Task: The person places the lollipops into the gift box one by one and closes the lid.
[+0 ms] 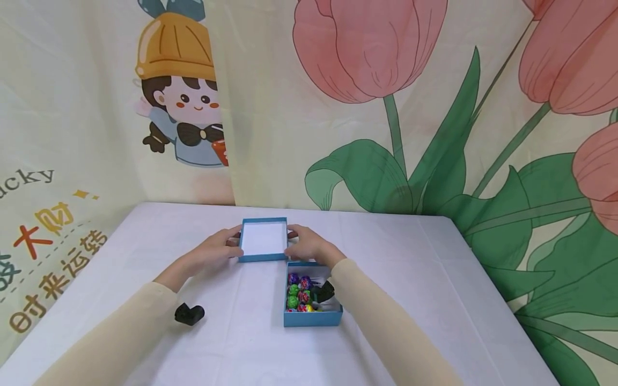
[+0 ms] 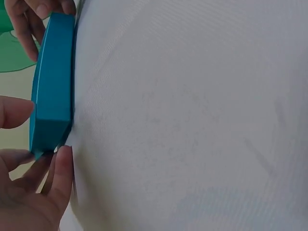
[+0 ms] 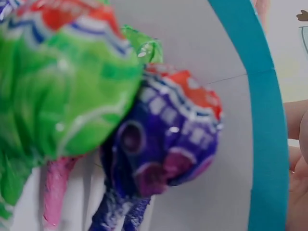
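Observation:
Both hands grip a blue box lid (image 1: 264, 239), white side facing up, over the far middle of the table. At its left edge is my left hand (image 1: 214, 249), thumb and fingers on either side of the rim. My right hand (image 1: 311, 245) pinches the right edge. Nearer me stands the matching blue box (image 1: 313, 319), uncovered, with several wrapped lollipops (image 1: 293, 289) inside. The right wrist view shows a green-wrapped lollipop (image 3: 72, 91) and a purple one (image 3: 163, 134) up close. The right forearm hides part of the box.
A white cloth (image 1: 232, 343) covers the table. One black device (image 1: 189, 314) shows beside the left sleeve, and another black device (image 1: 323, 292) shows by the right wrist, overlapping the box. A printed curtain (image 1: 260, 107) hangs behind the table's far edge.

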Demonstrator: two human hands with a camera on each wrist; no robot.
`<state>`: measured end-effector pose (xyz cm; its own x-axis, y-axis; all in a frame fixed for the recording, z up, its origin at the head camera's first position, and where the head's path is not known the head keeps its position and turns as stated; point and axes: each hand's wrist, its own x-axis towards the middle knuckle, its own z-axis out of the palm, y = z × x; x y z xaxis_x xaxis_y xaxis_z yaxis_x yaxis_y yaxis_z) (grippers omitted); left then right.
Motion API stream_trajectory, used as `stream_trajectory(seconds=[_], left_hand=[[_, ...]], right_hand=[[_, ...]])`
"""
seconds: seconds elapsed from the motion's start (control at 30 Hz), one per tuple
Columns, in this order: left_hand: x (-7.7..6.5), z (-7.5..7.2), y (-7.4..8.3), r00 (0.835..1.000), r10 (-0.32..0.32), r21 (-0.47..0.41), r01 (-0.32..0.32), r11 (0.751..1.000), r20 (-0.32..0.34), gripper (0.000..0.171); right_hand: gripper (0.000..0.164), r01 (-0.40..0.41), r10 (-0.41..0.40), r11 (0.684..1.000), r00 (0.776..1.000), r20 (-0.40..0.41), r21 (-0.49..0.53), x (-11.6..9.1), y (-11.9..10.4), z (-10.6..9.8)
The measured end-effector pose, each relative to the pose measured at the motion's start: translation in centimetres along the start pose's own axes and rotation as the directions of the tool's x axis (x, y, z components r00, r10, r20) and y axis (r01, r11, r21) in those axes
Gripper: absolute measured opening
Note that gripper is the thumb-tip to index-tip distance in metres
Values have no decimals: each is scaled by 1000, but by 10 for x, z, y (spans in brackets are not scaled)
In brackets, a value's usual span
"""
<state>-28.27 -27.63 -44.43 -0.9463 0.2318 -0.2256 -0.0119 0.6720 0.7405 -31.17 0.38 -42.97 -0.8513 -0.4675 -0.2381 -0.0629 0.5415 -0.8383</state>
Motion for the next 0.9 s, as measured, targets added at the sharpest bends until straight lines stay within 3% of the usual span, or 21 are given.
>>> stream_trajectory(seconds=[0.33,0.6,0.9], left_hand=[[0,7,18,994,91,-87,-95,992,-58,89],[-3,16,45,979,163,-127,-178,976,-121,87],[-11,29,78,961,234,-147,-256,956,-148,88]], right_hand=[[77,85,-86,996,992,-91,-20,-7,1,-15],[80,103,-102,995,988,-119,3,-32,1,-41],[82,123,-116,992,978,-173,29,-65,0,-66]])
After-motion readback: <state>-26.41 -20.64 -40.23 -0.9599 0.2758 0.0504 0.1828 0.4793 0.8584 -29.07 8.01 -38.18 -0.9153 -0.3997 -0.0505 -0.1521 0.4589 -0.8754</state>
